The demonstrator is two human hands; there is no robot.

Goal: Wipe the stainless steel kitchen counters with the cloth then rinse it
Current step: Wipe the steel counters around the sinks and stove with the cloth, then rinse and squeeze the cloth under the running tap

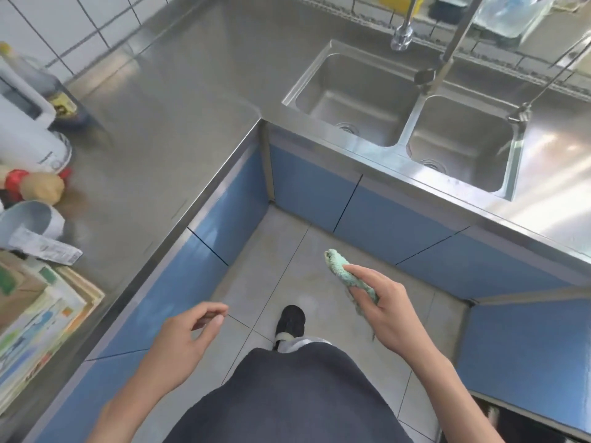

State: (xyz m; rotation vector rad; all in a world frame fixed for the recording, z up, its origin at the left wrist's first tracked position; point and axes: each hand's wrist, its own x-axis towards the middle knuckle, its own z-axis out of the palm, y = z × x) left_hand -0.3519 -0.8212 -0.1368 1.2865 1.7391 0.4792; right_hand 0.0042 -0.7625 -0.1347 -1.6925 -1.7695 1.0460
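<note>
My right hand (382,310) grips a folded light green cloth (340,268) in the air over the floor, below the counter's front edge. My left hand (188,337) hangs beside the left counter with its fingers loosely curled, holding nothing. The stainless steel counter (179,100) runs in an L along the left and the back. A double sink (396,145) is set into the back run, with two basins and a tap (402,35) above them. Both hands are apart from the counter.
On the left counter stand a white appliance (28,135), a dark bottle (60,100), a grey cup (28,220), red and tan items (38,187) and a stack of papers (38,311). Blue cabinet fronts (319,190) line the floor space. My shoe (289,322) is on the tiles.
</note>
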